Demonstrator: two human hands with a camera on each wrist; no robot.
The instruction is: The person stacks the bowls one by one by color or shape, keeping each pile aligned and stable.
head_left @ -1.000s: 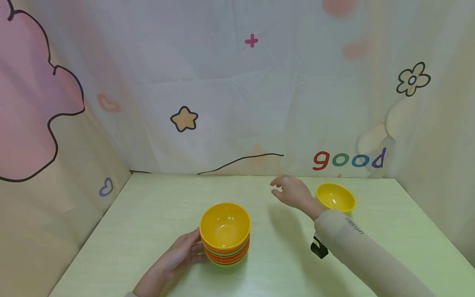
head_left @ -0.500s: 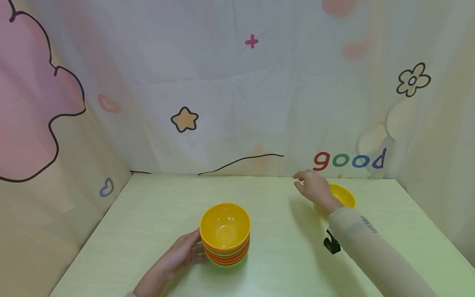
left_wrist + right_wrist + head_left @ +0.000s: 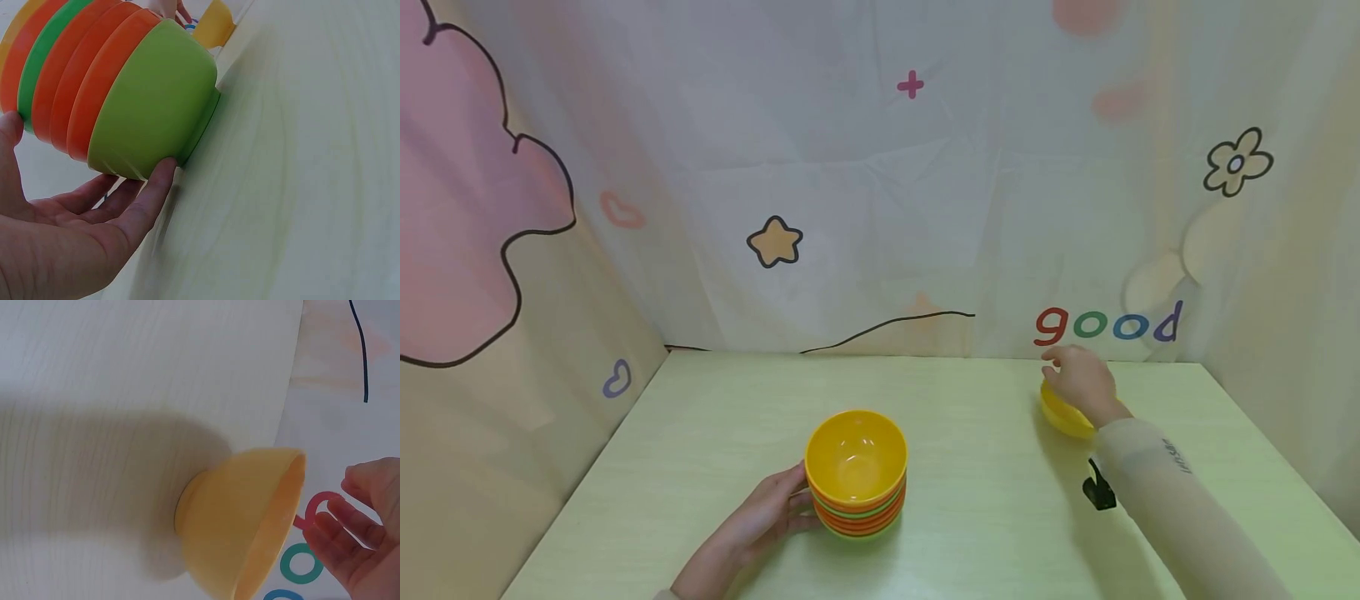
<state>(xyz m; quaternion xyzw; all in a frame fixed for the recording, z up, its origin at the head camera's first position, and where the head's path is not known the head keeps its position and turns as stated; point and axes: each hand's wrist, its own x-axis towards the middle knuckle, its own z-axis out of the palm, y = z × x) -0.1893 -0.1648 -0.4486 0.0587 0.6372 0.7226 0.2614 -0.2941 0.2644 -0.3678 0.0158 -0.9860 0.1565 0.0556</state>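
A stack of nested bowls (image 3: 856,475) stands on the table, yellow on top, orange and green ones below, light green at the bottom. My left hand (image 3: 771,508) rests against its left side. In the left wrist view, the thumb touches the upper rims and fairly straight fingers (image 3: 153,197) touch the light green bowl (image 3: 156,100). At the back right sits a single yellow bowl (image 3: 1063,417), partly hidden by my right hand (image 3: 1081,379) over it. The right wrist view shows the loosely bent fingers (image 3: 334,544) apart from this bowl's rim (image 3: 275,531).
The pale table (image 3: 737,400) ends at a printed curtain (image 3: 850,192) behind, with further curtain at both sides. The word "good" (image 3: 1108,325) is printed just behind the single bowl. A black device (image 3: 1099,492) hangs at my right wrist.
My right hand has moved right from the table's back middle to over the single yellow bowl. The left hand and the stack have stayed in place.
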